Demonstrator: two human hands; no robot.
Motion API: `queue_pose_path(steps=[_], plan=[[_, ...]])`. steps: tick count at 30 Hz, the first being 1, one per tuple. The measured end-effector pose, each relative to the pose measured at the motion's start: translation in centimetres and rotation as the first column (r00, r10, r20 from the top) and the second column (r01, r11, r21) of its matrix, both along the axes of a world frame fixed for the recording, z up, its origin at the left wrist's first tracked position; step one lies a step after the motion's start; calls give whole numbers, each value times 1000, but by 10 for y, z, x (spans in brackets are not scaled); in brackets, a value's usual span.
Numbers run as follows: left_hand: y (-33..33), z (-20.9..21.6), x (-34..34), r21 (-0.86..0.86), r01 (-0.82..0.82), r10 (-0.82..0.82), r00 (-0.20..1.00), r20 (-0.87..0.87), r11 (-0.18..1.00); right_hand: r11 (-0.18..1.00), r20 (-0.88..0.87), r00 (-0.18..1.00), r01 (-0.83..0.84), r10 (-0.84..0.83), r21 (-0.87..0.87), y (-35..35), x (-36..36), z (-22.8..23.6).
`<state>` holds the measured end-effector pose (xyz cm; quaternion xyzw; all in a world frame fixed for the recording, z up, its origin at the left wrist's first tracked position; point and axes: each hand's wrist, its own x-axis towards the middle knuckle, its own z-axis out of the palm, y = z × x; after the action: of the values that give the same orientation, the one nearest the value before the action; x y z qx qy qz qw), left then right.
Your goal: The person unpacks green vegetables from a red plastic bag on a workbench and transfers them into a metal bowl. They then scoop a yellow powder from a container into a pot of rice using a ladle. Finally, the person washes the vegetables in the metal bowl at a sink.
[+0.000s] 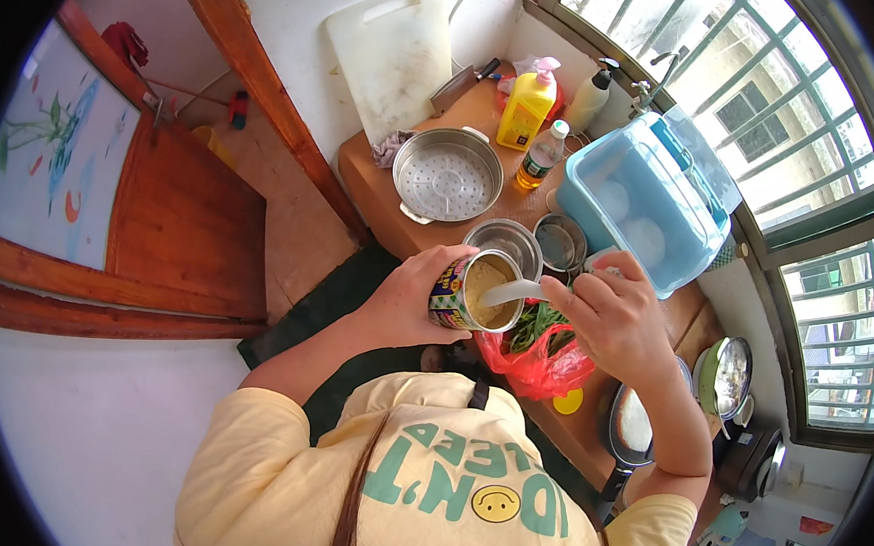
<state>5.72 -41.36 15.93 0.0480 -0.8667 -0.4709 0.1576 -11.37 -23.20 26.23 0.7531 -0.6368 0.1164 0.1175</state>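
My left hand [406, 297] is wrapped round a tin can [448, 300] with a colourful label, tilted so that its open mouth shows. Pale yellow powder [481, 278] lies inside. Between the fingers of my right hand [615, 312] is the handle of a white spoon [514, 291], whose bowl end dips into the can at the powder. Just beyond the can stands a shiny metal bowl [507, 237], partly covered by it. A second, smaller metal bowl [561, 239] sits to its right. Below the spoon, leafy greens [535, 327] rest in a red plastic bag [553, 371].
On the brown counter [373, 182] are a steamer pot [448, 175], a yellow pump bottle [526, 110], an oil bottle [540, 157] and a blue lidded dish box [603, 208]. A yellow lid [568, 402] and a frying pan [634, 426] lie nearer. A cleaver [452, 91] leans by the cutting board [391, 61].
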Motion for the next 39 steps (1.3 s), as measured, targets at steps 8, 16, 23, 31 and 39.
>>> queue_pose_path(steps=[8, 16, 23, 31, 39], plan=[[1, 0, -6, -14, 58, -58, 998, 10, 998, 992, -80, 993, -84, 92, 96, 0, 0, 15], [13, -1, -15, -11, 88, -87, 996, 32, 996, 959, 181, 983, -78, 29, 273, 4, -21, 25], [34, -8, -26, 96, 138, -141, 990, 29, 986, 962, 469, 859, 89, -206, 259, 30, -32, 2], [66, -4, -43, 110, 200, -206, 977, 45, 974, 909, 601, 685, 267, -412, 319, 74, -35, 2], [111, -6, -67, 173, 258, -271, 961, 62, 951, 803, 734, 343, 365, -586, 470, 146, -55, -3]])
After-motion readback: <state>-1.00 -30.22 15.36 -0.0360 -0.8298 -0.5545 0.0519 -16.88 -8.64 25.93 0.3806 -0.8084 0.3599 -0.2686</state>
